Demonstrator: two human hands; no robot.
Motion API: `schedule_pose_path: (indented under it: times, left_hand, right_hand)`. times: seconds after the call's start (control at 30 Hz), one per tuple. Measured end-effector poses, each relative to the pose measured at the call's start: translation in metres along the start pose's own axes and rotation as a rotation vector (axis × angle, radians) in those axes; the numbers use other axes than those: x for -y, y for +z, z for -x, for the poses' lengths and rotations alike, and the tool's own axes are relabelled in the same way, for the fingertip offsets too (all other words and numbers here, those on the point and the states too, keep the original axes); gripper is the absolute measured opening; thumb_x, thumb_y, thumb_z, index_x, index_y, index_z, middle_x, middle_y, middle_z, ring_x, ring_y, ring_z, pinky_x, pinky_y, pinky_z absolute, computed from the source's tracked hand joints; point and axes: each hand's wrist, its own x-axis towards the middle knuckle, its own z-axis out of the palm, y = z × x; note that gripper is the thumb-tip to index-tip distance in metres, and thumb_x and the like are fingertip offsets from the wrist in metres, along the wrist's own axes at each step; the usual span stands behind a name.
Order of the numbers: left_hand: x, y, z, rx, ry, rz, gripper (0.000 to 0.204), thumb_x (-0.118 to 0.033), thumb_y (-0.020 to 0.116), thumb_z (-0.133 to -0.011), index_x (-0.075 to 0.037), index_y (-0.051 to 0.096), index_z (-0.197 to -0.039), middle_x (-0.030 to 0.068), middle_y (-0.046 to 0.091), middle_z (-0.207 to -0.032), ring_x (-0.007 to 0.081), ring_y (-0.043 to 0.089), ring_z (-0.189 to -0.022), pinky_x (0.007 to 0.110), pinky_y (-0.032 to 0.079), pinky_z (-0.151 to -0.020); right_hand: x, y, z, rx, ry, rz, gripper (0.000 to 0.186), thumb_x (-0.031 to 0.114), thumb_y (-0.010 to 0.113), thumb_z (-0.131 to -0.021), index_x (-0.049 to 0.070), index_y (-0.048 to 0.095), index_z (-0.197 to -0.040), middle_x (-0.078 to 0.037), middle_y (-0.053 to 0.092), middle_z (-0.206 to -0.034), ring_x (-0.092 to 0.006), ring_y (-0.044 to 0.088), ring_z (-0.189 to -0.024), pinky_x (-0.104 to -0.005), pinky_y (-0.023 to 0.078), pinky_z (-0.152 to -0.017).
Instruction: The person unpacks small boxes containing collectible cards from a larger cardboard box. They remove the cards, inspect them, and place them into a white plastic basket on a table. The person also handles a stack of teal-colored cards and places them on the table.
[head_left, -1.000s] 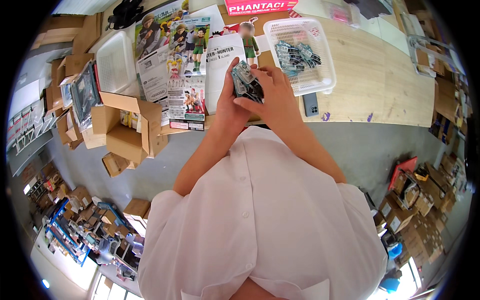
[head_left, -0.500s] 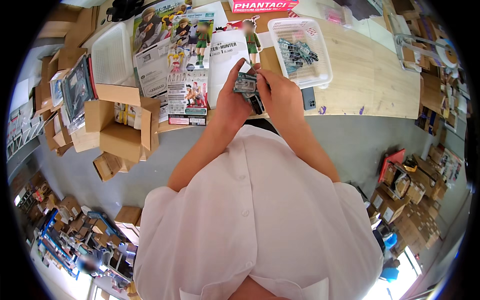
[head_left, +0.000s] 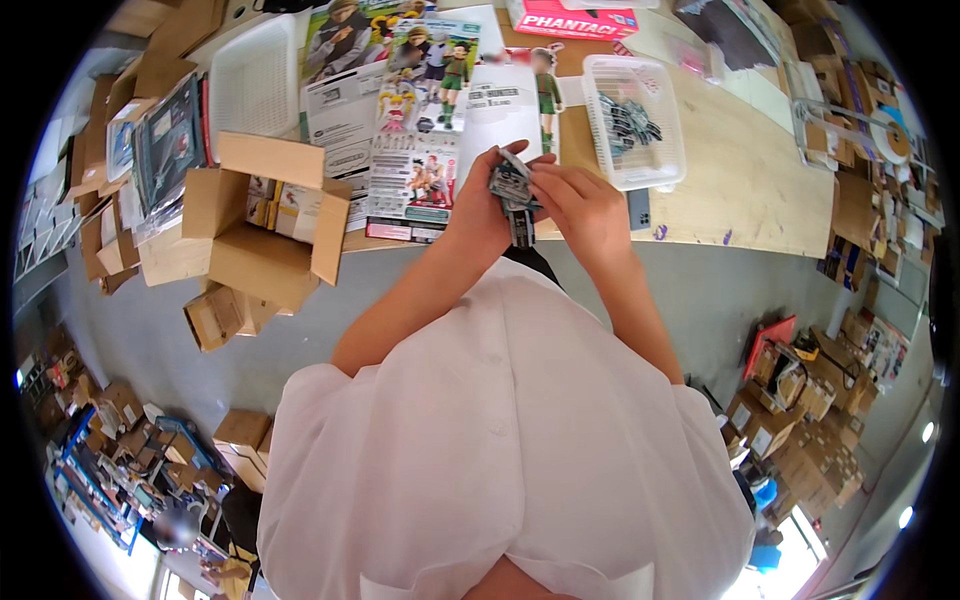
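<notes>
Above the table's front edge, my left hand (head_left: 480, 210) is closed around a bunch of small dark teal-and-grey printed packets (head_left: 512, 185), which look flat and stacked. One black-and-white piece hangs below the bunch. My right hand (head_left: 592, 212) is closed too, its thumb and fingers pinching at the right side of the same bunch; the fingertips partly cover what they grip. Beyond it, more packets of the same look (head_left: 630, 124) lie heaped in a white plastic basket (head_left: 677, 140).
An open cardboard box (head_left: 262, 272) with small boxes inside stands at the left. Printed figure sheets (head_left: 415, 150) cover the table behind my hands. A white basket (head_left: 255, 85) sits back left, a pink box (head_left: 575, 18) at the back. A phone (head_left: 639, 209) lies near the right basket.
The view has shifted, so the table's things sit farther right. The bunch has turned in my left hand, and my right fingers have moved from its top edge to its right side.
</notes>
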Motion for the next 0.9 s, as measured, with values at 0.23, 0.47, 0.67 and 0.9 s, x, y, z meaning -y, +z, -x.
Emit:
schedule_pose_path:
  times: [0.23, 0.47, 0.67, 0.9]
  left_hand:
    - [-0.012, -0.027, 0.025, -0.132, 0.018, -0.027, 0.048, -0.05, 0.038, -0.113, -0.012, 0.052, -0.14, 0.0187, 0.067, -0.138, 0.0321, 0.066, -0.122, 0.051, 0.055, -0.102]
    - [-0.021, -0.046, 0.03, -0.152, -0.023, -0.008, 0.037, -0.04, 0.048, -0.11, -0.015, 0.056, -0.136, 0.0121, 0.069, -0.137, 0.024, 0.066, -0.121, 0.041, 0.053, -0.106]
    - [-0.023, -0.052, 0.03, -0.088, -0.009, 0.101, 0.038, -0.044, 0.052, -0.109, -0.02, 0.054, -0.138, 0.0098, 0.068, -0.133, 0.0251, 0.064, -0.122, 0.043, 0.051, -0.105]
    - [-0.015, -0.055, 0.027, -0.129, 0.061, -0.034, 0.045, -0.045, 0.05, -0.111, -0.019, 0.048, -0.148, 0.0109, 0.065, -0.134, 0.0235, 0.063, -0.12, 0.041, 0.052, -0.103]
  right_hand:
    - [0.029, 0.038, 0.023, 0.24, 0.172, -0.126, 0.028, 0.009, 0.085, -0.083, 0.005, 0.072, -0.107, -0.01, 0.072, -0.127, -0.0306, 0.069, -0.11, -0.0412, 0.061, -0.084]
    - [0.038, 0.06, 0.026, 0.256, 0.139, 0.006, 0.029, 0.008, 0.084, -0.082, 0.005, 0.071, -0.108, -0.011, 0.074, -0.12, -0.0309, 0.071, -0.103, -0.0425, 0.061, -0.085]
    - [0.051, 0.068, 0.02, 0.158, 0.406, -0.099, 0.029, 0.008, 0.083, -0.084, 0.007, 0.072, -0.111, -0.01, 0.075, -0.113, -0.0309, 0.073, -0.099, -0.0411, 0.06, -0.085]
    - [0.056, 0.077, 0.021, 0.186, 0.34, -0.045, 0.029, 0.008, 0.081, -0.085, 0.007, 0.071, -0.112, -0.009, 0.073, -0.115, -0.0312, 0.071, -0.1, -0.0424, 0.059, -0.085]
